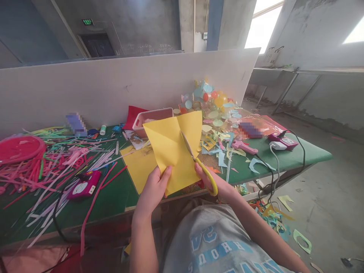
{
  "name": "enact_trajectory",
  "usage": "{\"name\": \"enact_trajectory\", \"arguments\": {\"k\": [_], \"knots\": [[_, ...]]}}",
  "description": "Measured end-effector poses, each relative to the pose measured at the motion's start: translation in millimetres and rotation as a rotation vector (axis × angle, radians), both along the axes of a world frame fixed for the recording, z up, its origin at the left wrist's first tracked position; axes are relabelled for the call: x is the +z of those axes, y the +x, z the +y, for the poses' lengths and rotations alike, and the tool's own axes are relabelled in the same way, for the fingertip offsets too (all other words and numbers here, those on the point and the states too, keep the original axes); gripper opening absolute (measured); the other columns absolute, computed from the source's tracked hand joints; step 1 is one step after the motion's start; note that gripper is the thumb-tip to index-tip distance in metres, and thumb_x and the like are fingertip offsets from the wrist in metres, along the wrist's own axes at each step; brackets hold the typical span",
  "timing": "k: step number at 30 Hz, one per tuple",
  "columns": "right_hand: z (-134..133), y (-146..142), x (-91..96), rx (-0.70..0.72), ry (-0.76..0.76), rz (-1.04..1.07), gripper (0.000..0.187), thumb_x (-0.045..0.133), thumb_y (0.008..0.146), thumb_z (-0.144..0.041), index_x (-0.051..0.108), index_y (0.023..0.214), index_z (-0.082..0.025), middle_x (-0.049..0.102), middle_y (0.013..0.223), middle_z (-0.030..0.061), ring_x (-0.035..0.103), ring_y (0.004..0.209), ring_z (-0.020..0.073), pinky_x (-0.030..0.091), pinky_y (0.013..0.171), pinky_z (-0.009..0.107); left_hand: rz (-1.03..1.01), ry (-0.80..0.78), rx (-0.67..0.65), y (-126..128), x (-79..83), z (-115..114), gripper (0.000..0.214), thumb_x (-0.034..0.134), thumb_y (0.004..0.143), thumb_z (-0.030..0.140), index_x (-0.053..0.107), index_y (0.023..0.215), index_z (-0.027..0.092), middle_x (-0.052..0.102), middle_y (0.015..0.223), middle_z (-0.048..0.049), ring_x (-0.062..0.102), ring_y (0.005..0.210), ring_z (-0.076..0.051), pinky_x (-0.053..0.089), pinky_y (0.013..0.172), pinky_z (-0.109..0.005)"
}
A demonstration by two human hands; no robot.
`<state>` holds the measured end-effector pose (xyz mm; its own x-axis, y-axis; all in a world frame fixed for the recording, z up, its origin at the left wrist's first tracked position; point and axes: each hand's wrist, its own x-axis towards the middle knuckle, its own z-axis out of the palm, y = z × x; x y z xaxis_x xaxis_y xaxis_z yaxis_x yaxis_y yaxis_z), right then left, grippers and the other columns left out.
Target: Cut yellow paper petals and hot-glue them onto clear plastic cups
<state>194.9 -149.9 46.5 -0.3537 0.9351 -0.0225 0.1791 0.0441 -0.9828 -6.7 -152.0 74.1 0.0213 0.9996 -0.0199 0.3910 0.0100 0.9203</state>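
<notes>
A sheet of yellow paper [167, 148] is held up over the near edge of the table, with a crease near the middle of its top edge. My left hand [155, 185] is closed on its lower left corner, thumb in front and fingers behind. My right hand [209, 180] grips a pair of yellow-handled scissors [209, 175] at the sheet's right side. A scissor blade lies across the front of the paper, pointing up and left; whether another blade is behind it I cannot tell. Another yellow sheet [133, 170] lies flat on the table below.
Paper scraps [222, 153] and a pile of round, colourful pieces [213, 100] lie right of centre. A pink glue gun [244, 146] and corded purple box [283, 141] are at right. Pink basket [153, 113] behind; strips [54, 182], a purple device [85, 185] and red basin [21, 148] left.
</notes>
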Motion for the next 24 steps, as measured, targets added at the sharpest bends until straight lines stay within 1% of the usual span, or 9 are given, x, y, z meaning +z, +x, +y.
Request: {"name": "enact_trajectory", "arguments": {"k": [3, 5, 7, 10, 12, 14, 16, 21, 24], "knots": [[1, -4, 0.3, -0.081, -0.012, -0.013, 0.053, 0.033, 0.091, -0.073, 0.049, 0.085, -0.023, 0.05, 0.071, 0.0007, 0.046, 0.058, 0.0148, 0.043, 0.052, 0.03, 0.02, -0.016, -0.016, 0, -0.8, 0, 0.045, 0.053, 0.084, 0.064, 0.054, 0.08, 0.02, 0.05, 0.06, 0.0046, 0.044, 0.042, -0.01, 0.036, 0.037, -0.02], [1, -6, -1.3, -0.094, -0.037, -0.023, 0.055, 0.029, 0.092, -0.073, 0.046, 0.077, -0.023, 0.042, 0.056, -0.0029, 0.04, 0.047, 0.0128, 0.038, 0.045, 0.029, 0.035, -0.027, -0.022, 0, -0.4, 1, 0.045, 0.052, 0.084, 0.065, 0.055, 0.082, 0.02, 0.049, 0.061, 0.0049, 0.045, 0.043, -0.01, 0.036, 0.037, -0.02], [0, -5, -2.8, -0.095, -0.061, -0.011, 0.055, 0.028, 0.092, -0.074, 0.042, 0.075, -0.024, 0.034, 0.051, -0.0059, 0.035, 0.042, 0.0116, 0.034, 0.042, 0.028, 0.042, -0.032, -0.022, -1, 0.1, 0, 0.045, 0.051, 0.085, 0.065, 0.056, 0.084, 0.02, 0.048, 0.06, 0.0056, 0.045, 0.043, -0.01, 0.036, 0.037, -0.02], [-1, -2, -3.8, -0.086, -0.034, 0.025, 0.049, 0.038, 0.091, -0.072, 0.043, 0.079, -0.024, 0.039, 0.058, -0.005, 0.039, 0.048, 0.0121, 0.036, 0.044, 0.027, 0.049, -0.038, -0.04, -3, -1.4, 1, 0.044, 0.051, 0.086, 0.063, 0.057, 0.086, 0.02, 0.044, 0.057, 0.0066, 0.043, 0.043, -0.011, 0.036, 0.04, -0.021], [-1, 1, -3.8, -0.07, 0.022, 0.02, 0.044, 0.043, 0.091, -0.067, 0.047, 0.082, -0.024, 0.043, 0.063, -0.0034, 0.043, 0.056, 0.0137, 0.039, 0.048, 0.027, 0.063, -0.033, -0.079, -6, -4.1, 2, 0.041, 0.051, 0.087, 0.061, 0.057, 0.084, 0.02, 0.044, 0.058, 0.0059, 0.048, 0.049, -0.012, 0.04, 0.047, -0.022], [-1, 2, -3.8, -0.068, 0.049, 0.004, 0.042, 0.042, 0.093, -0.065, 0.048, 0.082, -0.024, 0.044, 0.062, -0.0031, 0.044, 0.058, 0.0145, 0.04, 0.05, 0.027, 0.078, -0.016, -0.112, -7, -7.3, 3, 0.039, 0.052, 0.087, 0.059, 0.057, 0.082, 0.021, 0.048, 0.06, 0.0042, 0.054, 0.06, -0.015, 0.044, 0.056, -0.023], [0, 1, -4.2, -0.087, 0.023, -0.01, 0.046, 0.038, 0.093, -0.067, 0.046, 0.078, -0.024, 0.043, 0.058, -0.0036, 0.043, 0.055, 0.0142, 0.04, 0.049, 0.027, 0.076, 0.002, -0.119, -8, -9.6, 5, 0.038, 0.054, 0.087, 0.058, 0.059, 0.081, 0.021, 0.054, 0.063, 0.0024, 0.058, 0.069, -0.017, 0.046, 0.063, -0.024], [5, -4, -5.9, -0.153, -0.069, 0.009, 0.055, 0.033, 0.087, -0.078, 0.033, 0.07, -0.025, 0.034, 0.052, -0.0073, 0.036, 0.044, 0.0107, 0.036, 0.042, 0.026, 0.017, 0.017, -0.094, -7, -9.0, 7, 0.041, 0.057, 0.083, 0.059, 0.065, 0.085, 0.019, 0.064, 0.07, -0.0016, 0.062, 0.074, -0.02, 0.049, 0.067, -0.027], [5, -3, -4.2, -0.158, -0.068, 0.022, 0.056, 0.034, 0.086, -0.079, 0.033, 0.07, -0.026, 0.032, 0.053, -0.0083, 0.033, 0.043, 0.0099, 0.034, 0.041, 0.025, 0.009, -0.015, -0.1, -8, -8.2, 6, 0.045, 0.056, 0.083, 0.061, 0.066, 0.094, 0.019, 0.068, 0.078, -0.0032, 0.063, 0.077, -0.02, 0.049, 0.067, -0.027]]}}
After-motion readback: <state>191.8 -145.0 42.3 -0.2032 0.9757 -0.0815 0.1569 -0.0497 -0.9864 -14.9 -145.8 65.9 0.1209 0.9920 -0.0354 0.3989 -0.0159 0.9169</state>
